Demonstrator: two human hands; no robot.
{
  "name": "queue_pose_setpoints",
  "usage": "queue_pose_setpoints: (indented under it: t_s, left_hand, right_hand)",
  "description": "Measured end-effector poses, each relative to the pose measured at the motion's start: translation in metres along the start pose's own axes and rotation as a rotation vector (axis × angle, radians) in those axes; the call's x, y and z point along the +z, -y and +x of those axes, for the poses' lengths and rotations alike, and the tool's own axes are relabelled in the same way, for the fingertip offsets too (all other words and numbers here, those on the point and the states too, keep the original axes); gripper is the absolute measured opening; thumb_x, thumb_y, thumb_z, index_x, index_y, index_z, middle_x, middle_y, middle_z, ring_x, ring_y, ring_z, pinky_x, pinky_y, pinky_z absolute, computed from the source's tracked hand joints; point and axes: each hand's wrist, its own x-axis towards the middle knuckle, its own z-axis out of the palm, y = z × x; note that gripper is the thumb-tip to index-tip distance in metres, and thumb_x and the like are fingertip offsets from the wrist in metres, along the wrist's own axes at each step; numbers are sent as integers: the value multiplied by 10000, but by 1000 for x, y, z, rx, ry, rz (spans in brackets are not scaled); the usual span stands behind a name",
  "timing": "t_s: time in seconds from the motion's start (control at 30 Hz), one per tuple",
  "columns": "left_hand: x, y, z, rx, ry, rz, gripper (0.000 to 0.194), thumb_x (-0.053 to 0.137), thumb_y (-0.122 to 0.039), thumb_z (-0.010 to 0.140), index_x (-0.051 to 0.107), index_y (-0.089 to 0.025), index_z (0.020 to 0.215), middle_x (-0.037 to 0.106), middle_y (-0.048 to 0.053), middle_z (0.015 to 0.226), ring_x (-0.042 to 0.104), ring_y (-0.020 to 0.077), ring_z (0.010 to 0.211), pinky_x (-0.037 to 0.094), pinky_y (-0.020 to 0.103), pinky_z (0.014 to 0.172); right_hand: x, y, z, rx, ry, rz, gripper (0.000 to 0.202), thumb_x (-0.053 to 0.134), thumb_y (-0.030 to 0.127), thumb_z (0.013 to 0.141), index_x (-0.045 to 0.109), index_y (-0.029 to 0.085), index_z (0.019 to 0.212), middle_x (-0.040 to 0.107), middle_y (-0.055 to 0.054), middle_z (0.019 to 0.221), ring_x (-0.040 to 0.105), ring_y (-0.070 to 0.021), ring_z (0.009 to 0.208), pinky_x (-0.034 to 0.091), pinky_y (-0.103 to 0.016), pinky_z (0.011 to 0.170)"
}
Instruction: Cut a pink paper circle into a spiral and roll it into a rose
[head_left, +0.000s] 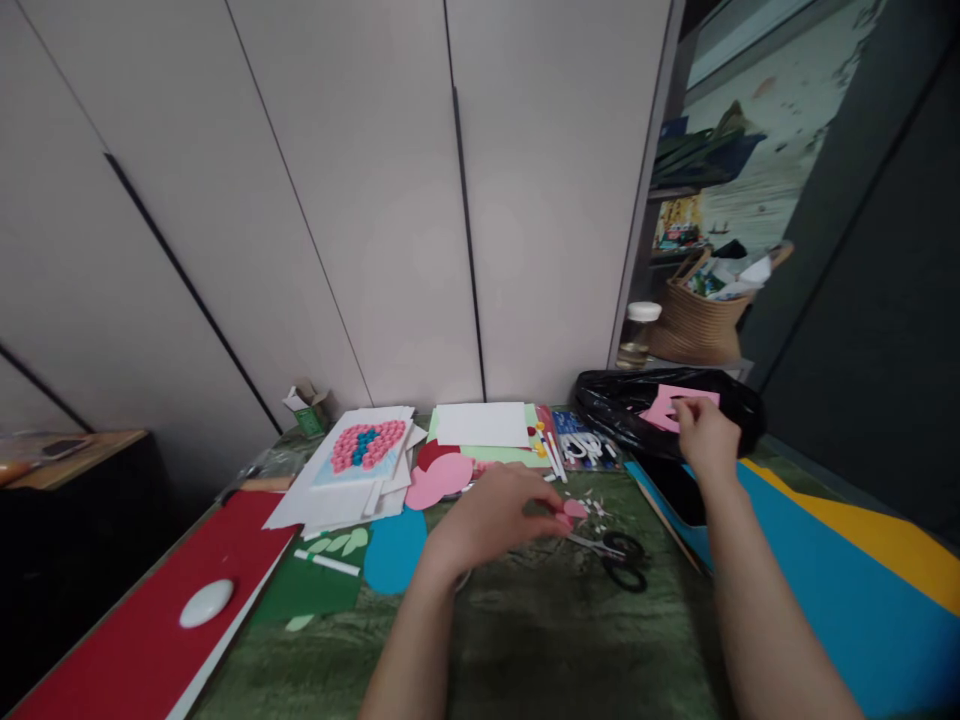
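My left hand (pixel 502 515) is over the middle of the green table (pixel 570 640), its thumb and fingertips pinching a small round pink paper piece (pixel 574 509). Just below and right of it lie scissors (pixel 621 555) with black handles. Farther right, my right hand (pixel 703 435) grips a pink paper scrap (pixel 661 410) over an open black plastic bag (pixel 615 400). Small paper bits (pixel 596 510) are scattered beside the scissors. Larger pink paper shapes (pixel 441 478) lie left of my left hand.
Red card (pixel 150 620) with a white oval object (pixel 206 603) lies left. A pink-and-blue dotted picture (pixel 367 445) rests on white sheets. Blue card (pixel 817 560) and yellow card (pixel 877 535) cover the right side. A phone (pixel 671 488) sits near my right hand. A jar (pixel 637 335) stands behind.
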Motion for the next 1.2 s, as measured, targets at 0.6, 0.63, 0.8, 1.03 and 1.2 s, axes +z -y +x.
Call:
queue_pose_setpoints:
  t_s: [0.6, 0.63, 0.8, 1.03, 1.2]
  left_hand:
    - [7, -3, 8, -225, -445, -485, 182, 662, -364, 755, 680, -187, 797, 686, 29, 856, 597, 162, 823, 445, 276, 722]
    - [8, -5, 9, -232, -460, -575, 181, 673, -355, 745, 677, -182, 798, 683, 27, 847, 597, 157, 810, 449, 271, 716]
    - [15, -17, 8, -220, -476, -901, 187, 720, -331, 695, 686, -170, 782, 690, 21, 813, 602, 146, 777, 469, 272, 721]
    - [14, -25, 5, -155, -427, -932, 147, 721, -300, 708, 706, -182, 794, 681, 24, 817, 598, 141, 789, 472, 283, 762]
    - [14, -22, 3, -88, -408, -809, 133, 711, -282, 723, 711, -195, 824, 696, 41, 873, 608, 168, 862, 474, 324, 829]
  right_hand:
    - [-30, 69, -16, -243, 113, 85, 519, 546, 282, 803, 444, 181, 1302, 614, -112, 1184, 568, -243, 1093, 422, -384, 940]
    - [-46, 93, -32, -336, 44, 151, 457, 555, 287, 815, 479, 204, 1258, 621, -96, 1160, 566, -241, 1084, 422, -395, 939]
    - [-109, 177, -105, -894, 17, 279, 413, 651, 163, 759, 539, 320, 1124, 673, -26, 986, 589, -231, 955, 442, -420, 874]
    - [-108, 174, -119, -986, -64, 158, 386, 633, 135, 769, 571, 344, 1088, 703, 13, 901, 570, -225, 866, 414, -445, 854]
    - [-104, 172, -117, -1026, -55, 153, 421, 618, 126, 782, 544, 335, 1140, 708, 18, 908, 560, -225, 877, 392, -453, 875]
